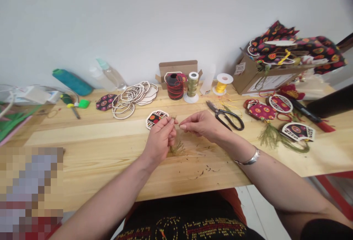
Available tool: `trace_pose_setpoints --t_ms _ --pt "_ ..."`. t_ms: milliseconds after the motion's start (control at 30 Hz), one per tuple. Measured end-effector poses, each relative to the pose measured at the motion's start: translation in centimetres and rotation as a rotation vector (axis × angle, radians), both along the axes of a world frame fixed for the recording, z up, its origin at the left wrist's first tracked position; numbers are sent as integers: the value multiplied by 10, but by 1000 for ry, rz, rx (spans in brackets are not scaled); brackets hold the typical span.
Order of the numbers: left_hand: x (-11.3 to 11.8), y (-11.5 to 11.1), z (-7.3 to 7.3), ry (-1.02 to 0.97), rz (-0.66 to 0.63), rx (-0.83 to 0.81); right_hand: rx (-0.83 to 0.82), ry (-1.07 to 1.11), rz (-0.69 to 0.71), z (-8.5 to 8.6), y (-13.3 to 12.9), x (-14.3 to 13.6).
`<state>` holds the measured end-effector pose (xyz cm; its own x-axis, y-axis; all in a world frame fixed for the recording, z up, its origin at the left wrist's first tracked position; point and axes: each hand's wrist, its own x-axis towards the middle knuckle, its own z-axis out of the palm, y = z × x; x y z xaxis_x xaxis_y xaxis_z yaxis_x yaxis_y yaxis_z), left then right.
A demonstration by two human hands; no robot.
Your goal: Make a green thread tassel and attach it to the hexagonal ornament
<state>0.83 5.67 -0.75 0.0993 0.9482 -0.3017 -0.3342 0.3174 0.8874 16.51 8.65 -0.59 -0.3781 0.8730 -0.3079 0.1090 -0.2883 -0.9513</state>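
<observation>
forearms [110, 192] converging; nearer left hand [160, 137] pinching olive tassel [177, 147], strands pointing bodyward; right hand [202, 124] pinching narrowly just beside, contents unclear.

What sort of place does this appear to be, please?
Probably a small craft workshop: the wooden table holds a spool of yellow thread, black-handled scissors, and a pile of pale cut-out frames near the wall.
</observation>
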Motion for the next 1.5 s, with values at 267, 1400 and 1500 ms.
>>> trace_pose_setpoints --t_ms 267,1400,1500 --pt "0 1 -1 77 6 26 322 -68 113 9 -4 6" --pt "1 -3 -4 107 -134 -18 1141 -553 135 0 -1 14" --pt "0 -3 -4 101 -126 -13 1137 -523 121 -2 -1 13"
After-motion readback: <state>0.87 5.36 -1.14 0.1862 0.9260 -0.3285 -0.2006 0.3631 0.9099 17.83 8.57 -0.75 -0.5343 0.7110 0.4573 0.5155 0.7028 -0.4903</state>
